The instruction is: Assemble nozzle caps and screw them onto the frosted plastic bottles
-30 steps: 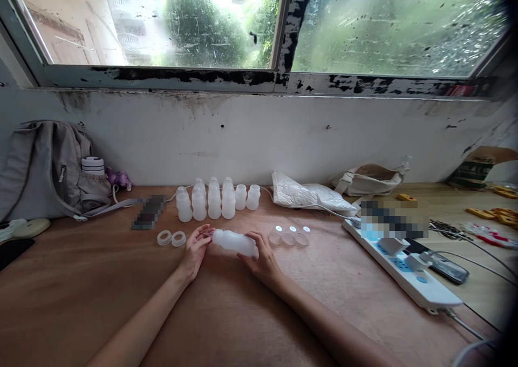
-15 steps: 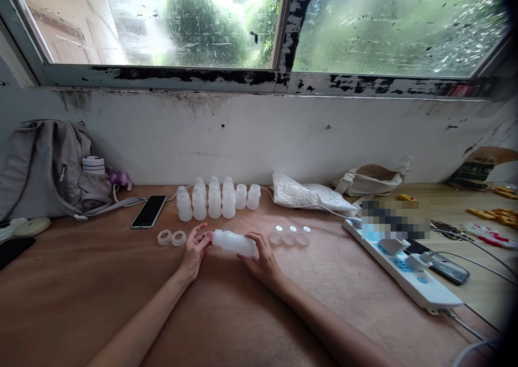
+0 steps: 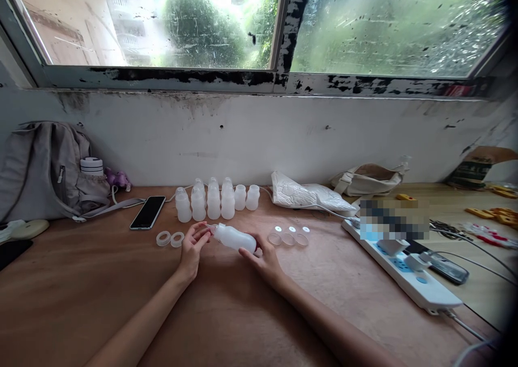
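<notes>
A translucent white bottle (image 3: 236,238) lies tilted above the brown table, its neck toward the left. Around its base, at the right end, my right hand (image 3: 263,256) is closed. My left hand (image 3: 194,248) pinches a small clear piece (image 3: 211,228) at the bottle's mouth; the piece is too small to make out fully. Left of that hand lie two white rings (image 3: 163,238). To the right of the bottle are several thin clear discs (image 3: 288,239) with small white round parts (image 3: 292,229) just behind them.
Several frosted bottles (image 3: 213,199) stand in a row near the wall. A phone (image 3: 148,212) and grey backpack (image 3: 48,172) are at the left. White plastic packaging (image 3: 307,193), a cloth pouch (image 3: 368,181) and a power strip (image 3: 404,270) sit at the right.
The bottle has tilted, its right end slightly lower and its neck a little higher. My left fingers have shifted slightly at its mouth, and a clear piece now shows between them and the neck.
</notes>
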A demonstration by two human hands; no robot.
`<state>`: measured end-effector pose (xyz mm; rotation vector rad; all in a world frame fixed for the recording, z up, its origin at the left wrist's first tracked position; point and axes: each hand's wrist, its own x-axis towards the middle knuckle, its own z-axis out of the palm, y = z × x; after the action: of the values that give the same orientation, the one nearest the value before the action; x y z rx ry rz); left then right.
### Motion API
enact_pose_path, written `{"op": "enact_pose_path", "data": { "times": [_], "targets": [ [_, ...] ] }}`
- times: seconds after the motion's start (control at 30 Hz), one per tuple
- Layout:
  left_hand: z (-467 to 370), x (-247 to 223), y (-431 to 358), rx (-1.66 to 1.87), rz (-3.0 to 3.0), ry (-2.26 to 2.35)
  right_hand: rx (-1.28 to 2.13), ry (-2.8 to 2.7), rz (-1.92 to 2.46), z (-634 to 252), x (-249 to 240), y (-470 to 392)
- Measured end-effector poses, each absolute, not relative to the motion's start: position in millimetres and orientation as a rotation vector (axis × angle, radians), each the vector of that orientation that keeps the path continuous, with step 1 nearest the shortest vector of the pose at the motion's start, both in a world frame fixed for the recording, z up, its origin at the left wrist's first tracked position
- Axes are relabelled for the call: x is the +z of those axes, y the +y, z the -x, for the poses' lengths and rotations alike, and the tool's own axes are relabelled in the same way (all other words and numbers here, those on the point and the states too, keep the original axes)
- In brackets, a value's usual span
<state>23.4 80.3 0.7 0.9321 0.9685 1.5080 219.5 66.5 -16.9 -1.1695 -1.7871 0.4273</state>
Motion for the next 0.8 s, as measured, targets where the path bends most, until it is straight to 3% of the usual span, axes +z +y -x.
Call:
{"op": "enact_pose_path", "data": {
  "times": [0.17,0.4,0.57,0.73,0.8],
  "targets": [
    [-37,11,70,1.295,-0.801,0.861,0.375,-1.82,1.092,-214,-13,61],
    [-56,34,40,1.397,-0.976,0.932,0.501,-1.952,0.954,-191,-8,39],
    [-52,59,20,1.346,-1.272,0.829,1.128,-1.773,0.881,-174,23,12],
    [-50,73,8,1.178,-1.115,0.437,2.096,-1.425,0.603,-174,51,-10],
    [-50,75,5,1.109,-1.09,0.336,2.304,-1.318,0.486,-175,53,-14]
  ]
}}
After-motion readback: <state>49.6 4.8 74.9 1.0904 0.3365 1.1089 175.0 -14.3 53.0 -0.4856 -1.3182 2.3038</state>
